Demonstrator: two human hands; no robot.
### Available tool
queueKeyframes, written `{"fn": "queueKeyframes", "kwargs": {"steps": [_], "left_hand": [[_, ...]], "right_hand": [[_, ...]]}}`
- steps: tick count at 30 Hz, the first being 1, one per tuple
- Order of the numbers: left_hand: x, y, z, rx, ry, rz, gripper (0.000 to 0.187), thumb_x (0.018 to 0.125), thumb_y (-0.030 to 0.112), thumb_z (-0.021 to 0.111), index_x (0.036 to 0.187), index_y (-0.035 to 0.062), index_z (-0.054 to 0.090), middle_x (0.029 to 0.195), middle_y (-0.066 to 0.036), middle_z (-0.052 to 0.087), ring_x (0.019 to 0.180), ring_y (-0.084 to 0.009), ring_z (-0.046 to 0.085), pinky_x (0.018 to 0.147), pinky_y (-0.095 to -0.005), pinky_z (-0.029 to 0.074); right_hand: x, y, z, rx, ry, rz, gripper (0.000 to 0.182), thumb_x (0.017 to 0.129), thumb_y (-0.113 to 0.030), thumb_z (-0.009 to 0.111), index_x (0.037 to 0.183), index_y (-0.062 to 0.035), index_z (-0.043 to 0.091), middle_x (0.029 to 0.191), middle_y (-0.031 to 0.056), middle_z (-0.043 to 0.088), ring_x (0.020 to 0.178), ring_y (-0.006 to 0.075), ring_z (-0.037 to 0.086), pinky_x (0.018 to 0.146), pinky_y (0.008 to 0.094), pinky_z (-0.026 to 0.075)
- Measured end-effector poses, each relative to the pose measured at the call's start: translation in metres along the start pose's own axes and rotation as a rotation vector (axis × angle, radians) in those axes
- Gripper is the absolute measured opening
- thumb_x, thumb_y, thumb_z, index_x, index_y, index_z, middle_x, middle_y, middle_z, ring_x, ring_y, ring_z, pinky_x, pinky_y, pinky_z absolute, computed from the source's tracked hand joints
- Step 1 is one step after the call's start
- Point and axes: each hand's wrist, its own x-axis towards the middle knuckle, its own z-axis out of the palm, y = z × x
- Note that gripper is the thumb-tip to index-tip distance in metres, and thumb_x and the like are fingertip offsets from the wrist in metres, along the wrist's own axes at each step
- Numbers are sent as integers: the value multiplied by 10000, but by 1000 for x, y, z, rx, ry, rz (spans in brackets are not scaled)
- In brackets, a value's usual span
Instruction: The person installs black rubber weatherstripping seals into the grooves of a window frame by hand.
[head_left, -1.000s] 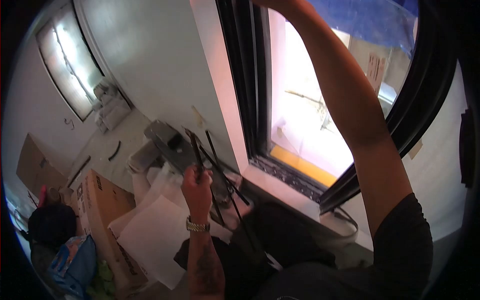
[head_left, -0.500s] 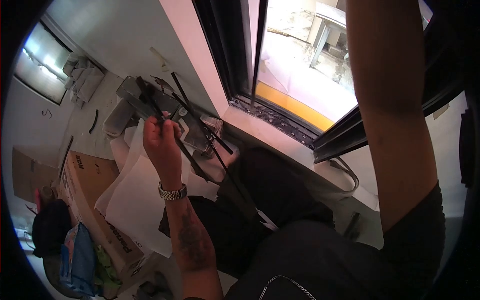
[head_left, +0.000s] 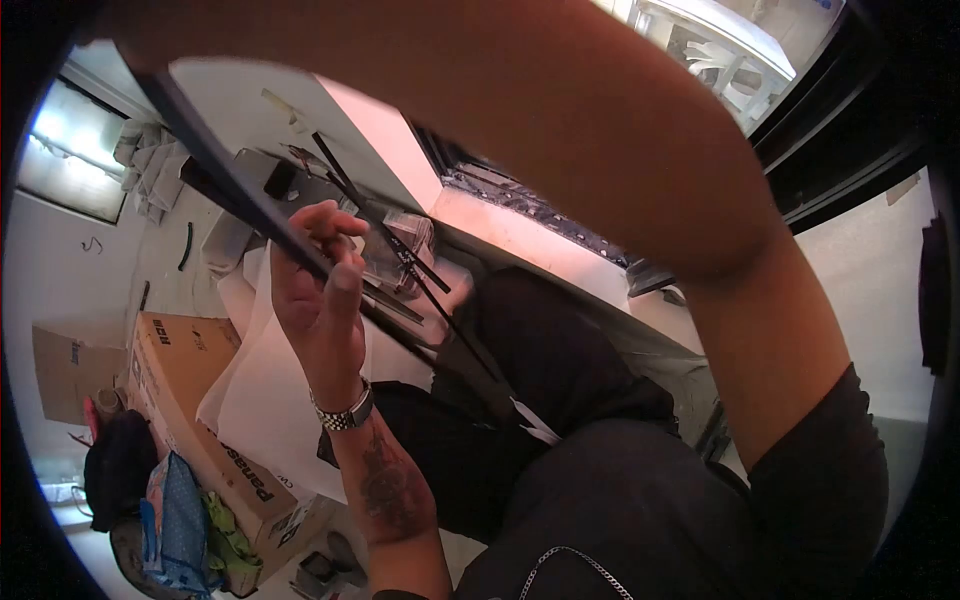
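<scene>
Two hands at one long black strip (head_left: 265, 215). Left hand (head_left: 306, 312): fingers loosely open, strip running across it. Right hand (head_left: 125, 36): has swung over near strip's upper end; shadowed, grip cannot be told. Beyond: thinner black strips (head_left: 428, 272), Panasonic carton (head_left: 188, 368).

Clock positions taken from view centre. At 8 o'clock, large cardboard box (head_left: 212, 425): dark brand lettering on its side begins "Panas", remainder not resolved; smaller "CW" next to it. Same box, 9 o'clock end: small dark print, illegible. Cardboard piece (head_left: 72, 378), 9 o'clock: bluish print, illegible. Black strips (head_left: 418, 268), 10 o'clock: tiny white characters, too small to read.
</scene>
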Motion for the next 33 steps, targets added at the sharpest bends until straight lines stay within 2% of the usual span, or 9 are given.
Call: {"fn": "queueKeyframes", "kwargs": {"steps": [6, 8, 11, 13, 14, 15, 18, 26, 33], "left_hand": [[-2, -6, -15, 105, 227, -126, 190, 1047, 221, 602, 1071, 32, 610, 811, 18, 549, 685, -60, 452, 629, -223, 363], [1, -13, -36, 137, 360, -130, 172, 1056, 205, 584, 1043, 36, 608, 758, 33, 509, 672, -65, 445, 615, -236, 368], [5, -15, -58, 128, 490, -237, 178, 1061, 210, 575, 1037, 35, 603, 742, 37, 476, 670, -70, 440, 617, -242, 378], [5, -22, -66, 108, 530, -255, 177, 1057, 206, 579, 1031, 32, 598, 734, 39, 456, 670, -80, 440, 624, -255, 392], [6, -25, -67, 64, 534, -282, 171, 1055, 198, 579, 1033, 29, 598, 729, 36, 452, 669, -88, 443, 628, -261, 396], [6, -28, -68, 19, 538, -311, 166, 1052, 190, 579, 1036, 26, 598, 724, 34, 447, 668, -95, 447, 631, -267, 400], [7, -36, -67, 36, 485, -313, 162, 1046, 181, 585, 1050, 20, 599, 761, 12, 484, 689, -110, 465, 639, -273, 409], [4, -29, -60, 93, 427, -284, 182, 1049, 198, 588, 1072, 18, 604, 747, -11, 508, 685, -115, 484, 654, -268, 414], [2, -32, -60, 96, 379, -297, 211, 1050, 210, 587, 1108, 8, 604, 783, -32, 551, 701, -127, 505, 661, -277, 420]], "right_hand": [[-76, -27, -46, 517, 39, 484, 387, 1010, -169, 542, 1293, 92, 498, 884, 145, 644, 636, 172, 572, 567, 328, 505], [-105, -18, -57, 376, 85, 543, 392, 1036, -206, 526, 1296, 86, 502, 784, 91, 597, 591, 109, 512, 536, 275, 456], [-189, 43, -81, 61, -53, 555, 229, 927, -226, 641, 975, -23, 735, 929, 135, 693, 945, 221, 657, 889, 399, 489], [-261, 73, -94, -147, -252, 674, 252, 1008, -239, 585, 988, -18, 705, 895, 67, 673, 839, 131, 593, 774, 320, 486], [-297, 79, -96, -273, -295, 786, 260, 1004, -243, 595, 947, -14, 703, 838, 86, 664, 804, 155, 600, 741, 341, 490], [-327, 80, -99, -298, -349, 936, 367, 978, -327, 617, 875, 19, 682, 805, 212, 657, 781, 359, 658, 757, 425, 506], [-412, 101, -111, -426, -434, 998, 388, 993, -345, 599, 845, 7, 670, 775, 204, 662, 726, 362, 651, 730, 440, 501], [-476, 119, -101, 231, -62, 1516, 386, 1075, -317, 497, 848, -25, 610, 666, 40, 579, 605, 138, 556, 583, 322, 446], [-492, 127, -95, 219, -128, 1485, 289, 1059, -266, 529, 935, -18, 612, 692, 40, 593, 605, 123, 550, 584, 290, 440]]}}
